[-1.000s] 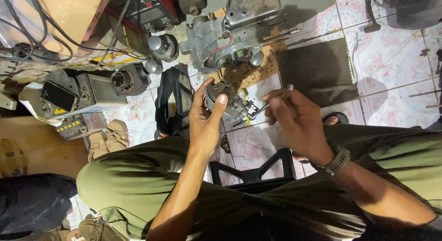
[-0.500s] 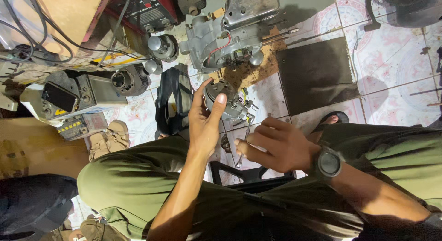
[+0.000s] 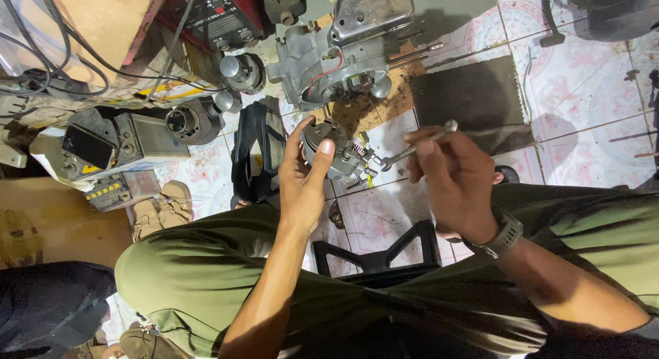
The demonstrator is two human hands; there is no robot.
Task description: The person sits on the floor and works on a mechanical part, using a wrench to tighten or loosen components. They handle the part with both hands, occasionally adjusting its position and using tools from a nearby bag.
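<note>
Metal round part (image 3: pixel 331 150) clamped in left hand (image 3: pixel 304 184) fingers; right hand (image 3: pixel 453 180) fingers grip slim, probably steel, wrench (image 3: pixel 412 150).

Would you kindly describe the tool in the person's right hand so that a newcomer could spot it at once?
Start at the big grey engine casing lying on the tiled floor at top centre. Just below it the left hand cups a round metal part, and the right hand beside it grips a slim silver wrench. It is the only long, thin, shiny bar there, angled toward the round part.
</note>
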